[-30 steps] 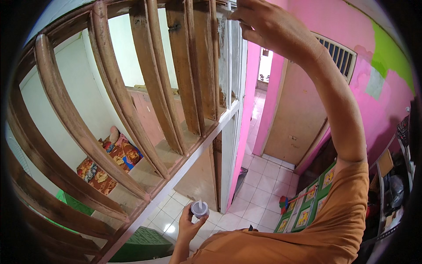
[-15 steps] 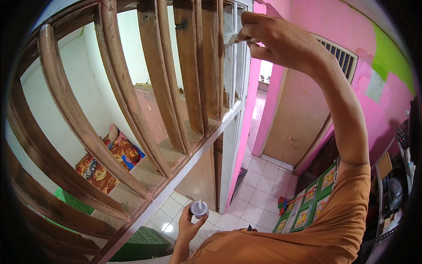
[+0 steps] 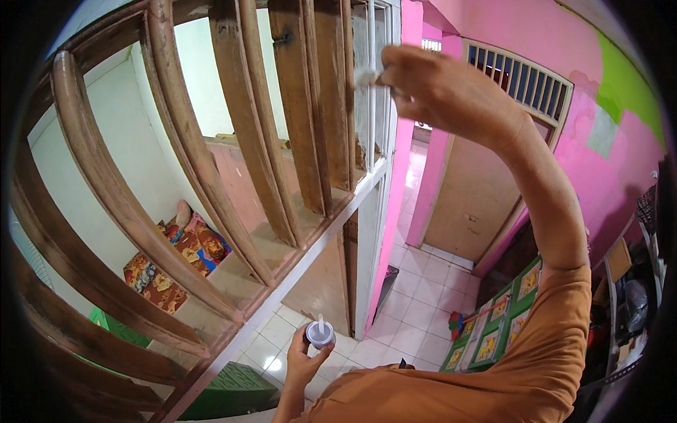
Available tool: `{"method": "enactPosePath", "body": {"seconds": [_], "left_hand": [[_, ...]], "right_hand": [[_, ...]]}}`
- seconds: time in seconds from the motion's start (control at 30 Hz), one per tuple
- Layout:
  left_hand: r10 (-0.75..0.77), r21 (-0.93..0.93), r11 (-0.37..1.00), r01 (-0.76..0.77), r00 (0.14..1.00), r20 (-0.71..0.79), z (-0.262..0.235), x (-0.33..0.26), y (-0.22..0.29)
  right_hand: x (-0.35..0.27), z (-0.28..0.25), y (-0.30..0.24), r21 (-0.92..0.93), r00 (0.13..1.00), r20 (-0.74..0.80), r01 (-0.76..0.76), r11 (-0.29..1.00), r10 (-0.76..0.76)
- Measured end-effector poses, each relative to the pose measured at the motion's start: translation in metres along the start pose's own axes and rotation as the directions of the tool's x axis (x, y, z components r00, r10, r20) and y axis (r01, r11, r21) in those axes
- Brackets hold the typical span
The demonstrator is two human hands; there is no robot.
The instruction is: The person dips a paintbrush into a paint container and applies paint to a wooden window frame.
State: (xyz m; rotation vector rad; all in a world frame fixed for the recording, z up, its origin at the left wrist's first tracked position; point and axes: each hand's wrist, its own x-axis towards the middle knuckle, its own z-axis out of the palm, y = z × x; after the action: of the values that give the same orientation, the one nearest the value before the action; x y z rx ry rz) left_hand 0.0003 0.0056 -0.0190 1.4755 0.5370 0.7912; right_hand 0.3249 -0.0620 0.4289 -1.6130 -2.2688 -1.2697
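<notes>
Brush (image 3: pixel 364 77): up at the white frame (image 3: pixel 386 106), top centre. Tip is pale and blurred, so can't confirm contact with the frame. Handle mostly hidden behind the fingers of the right hand (image 3: pixel 441 88), which are pinched together on it; exact finger placement hard to make out.

Cup (image 3: pixel 321 335): low centre, in the left hand (image 3: pixel 303 361), above the tiled floor (image 3: pixel 388 324). Thumb on one side, fingers curled round the other, so a narrow grip. Underside out of sight; fill level not readable. Looks small and round, pale greyish-lavender rim, light interior. White stick (image 3: pixel 321 321) stands up out of it, lower end hidden inside.

Further out: brown wooden slats (image 3: pixel 243 134) left of the frame, outermost ones lost in the dark lens rim. Frame top cut off by the upper edge. Left forearm cut off at the bottom. Behind the slats, a patterned cloth (image 3: pixel 169 278), partly covered by them. Right side: tan door (image 3: pixel 469 204), pink wall (image 3: pixel 508 32), green drawers (image 3: pixel 490 345) partly behind the orange sleeve (image 3: pixel 557 317).
</notes>
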Motion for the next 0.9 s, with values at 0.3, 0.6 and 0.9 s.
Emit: {"method": "enactPosePath", "body": {"seconds": [0.3,0.6,0.9], "left_hand": [[-0.001,0.014,1.0,0.001,1.0,0.013,0.0,0.001,0.001],[0.004,0.043,0.999,-0.004,1.0,0.009,0.002,0.004,0.004],[0.056,0.028,0.998,-0.056,0.998,0.005,0.007,0.008,0.019]], "right_hand": [[-0.005,0.02,-0.008,-0.058,1.0,0.0,0.013,0.998,-0.013],[-0.01,0.024,-0.004,-0.115,0.963,-0.253,0.067,0.991,-0.095],[-0.073,0.01,-0.038,0.306,0.945,-0.128,-0.252,0.918,0.302]]}}
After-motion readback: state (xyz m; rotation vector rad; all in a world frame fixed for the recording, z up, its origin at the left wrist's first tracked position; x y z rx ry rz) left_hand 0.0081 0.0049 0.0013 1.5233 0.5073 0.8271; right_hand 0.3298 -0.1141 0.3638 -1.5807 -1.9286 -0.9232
